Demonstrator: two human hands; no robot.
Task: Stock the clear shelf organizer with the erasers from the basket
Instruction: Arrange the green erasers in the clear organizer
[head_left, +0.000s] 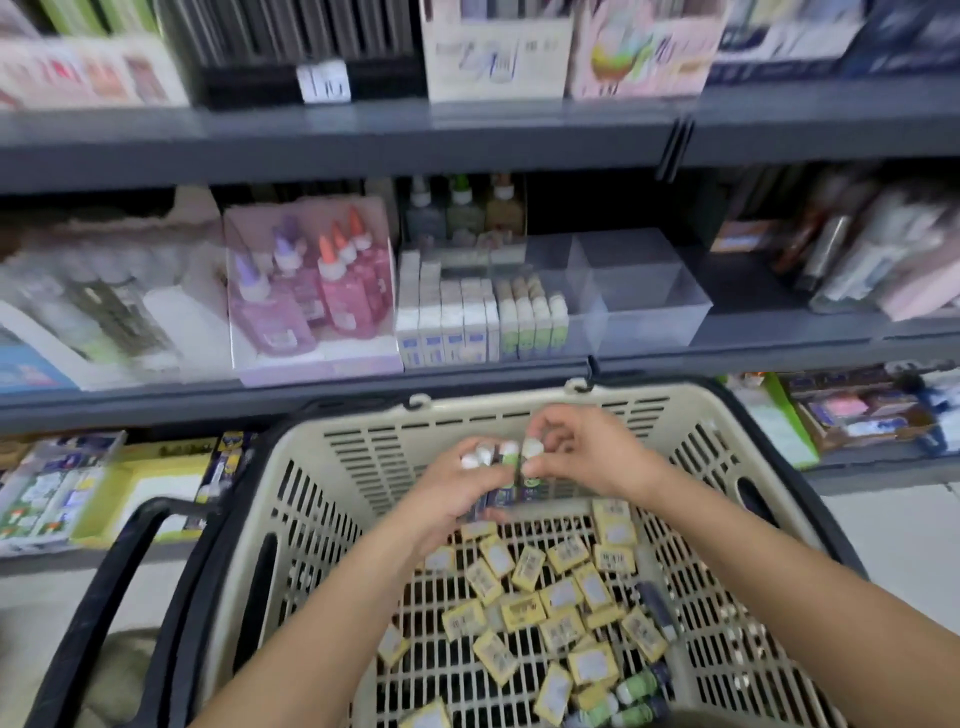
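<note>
A beige slatted basket (332, 499) with black handles sits below the middle shelf. Several yellow-wrapped erasers (524, 608) lie loose on its floor, with a few green and dark stick erasers (636, 688) near the front right. My left hand (457, 499) and my right hand (587, 457) meet over the basket's far side, together gripping a bunch of long sleeved erasers (514, 467) with white tips. The clear shelf organizer (644, 306) stands on the middle shelf; its left compartments hold rows of upright erasers (467, 322), its right compartments hold nothing.
A pink display box of glue bottles (311, 291) stands left of the organizer. Small bottles (462, 208) stand behind it. The grey shelf edge (363, 395) runs just above the basket rim. Boxed stationery fills the upper and lower shelves. The view is motion-blurred.
</note>
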